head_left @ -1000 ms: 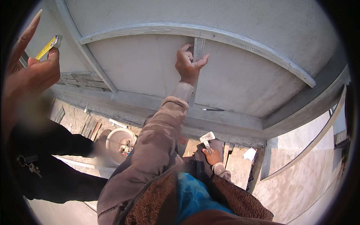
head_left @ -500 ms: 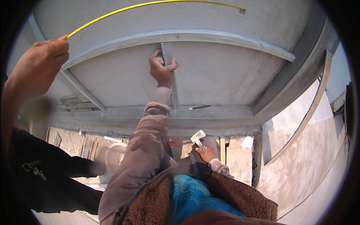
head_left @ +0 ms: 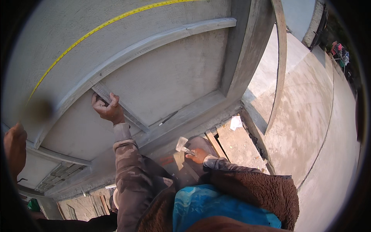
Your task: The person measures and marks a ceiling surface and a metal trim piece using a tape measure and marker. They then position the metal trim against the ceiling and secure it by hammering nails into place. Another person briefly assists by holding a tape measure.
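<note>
My left hand (head_left: 108,110) reaches up to a grey plastered wall panel (head_left: 170,77), its fingers curled over the upper end of a flat grey strip (head_left: 133,118) that crosses the panel. My right hand (head_left: 198,155) is lower, near my body, and grips a small pale-bladed scraper (head_left: 181,144). A yellow tape measure (head_left: 96,29) runs along the wall above a raised curved moulding (head_left: 154,40). Another person's hand (head_left: 14,149) holds it at the far left edge.
A thin dark stick (head_left: 168,118) lies on the grey ledge below the panel. Wooden planks (head_left: 237,149) and a white scrap (head_left: 235,123) lie at the wall's foot. Bare concrete floor (head_left: 317,116) spreads to the right. Bricks (head_left: 58,174) show at the lower left.
The view has swung, so the wall now tilts to the left. My left hand stays on the strip and my right keeps the scraper. The other person's hand has dropped lower along the left edge.
</note>
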Demonstrator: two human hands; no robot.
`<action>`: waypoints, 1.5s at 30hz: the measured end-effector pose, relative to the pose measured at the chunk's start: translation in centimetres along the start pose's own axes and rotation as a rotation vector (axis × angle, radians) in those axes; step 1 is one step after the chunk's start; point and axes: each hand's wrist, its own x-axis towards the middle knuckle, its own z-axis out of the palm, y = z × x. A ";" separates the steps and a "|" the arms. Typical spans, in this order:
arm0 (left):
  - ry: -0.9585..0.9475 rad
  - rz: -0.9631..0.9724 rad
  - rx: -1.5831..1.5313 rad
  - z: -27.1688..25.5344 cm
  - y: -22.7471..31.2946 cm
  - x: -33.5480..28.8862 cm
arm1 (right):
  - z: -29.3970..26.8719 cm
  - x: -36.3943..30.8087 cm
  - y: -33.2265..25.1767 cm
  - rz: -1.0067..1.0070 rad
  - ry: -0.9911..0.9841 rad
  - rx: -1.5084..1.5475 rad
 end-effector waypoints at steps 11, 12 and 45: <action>0.003 -0.012 -0.078 0.3 0.3 -0.1 | 0.5 0.3 0.4 0.003 0.019 -0.052; -0.002 -0.019 -0.100 0.4 0.7 -0.2 | 0.5 0.4 0.6 0.005 0.019 -0.082; 0.119 0.165 0.115 -0.2 1.7 0.6 | -0.4 0.5 0.0 -0.101 0.080 -0.076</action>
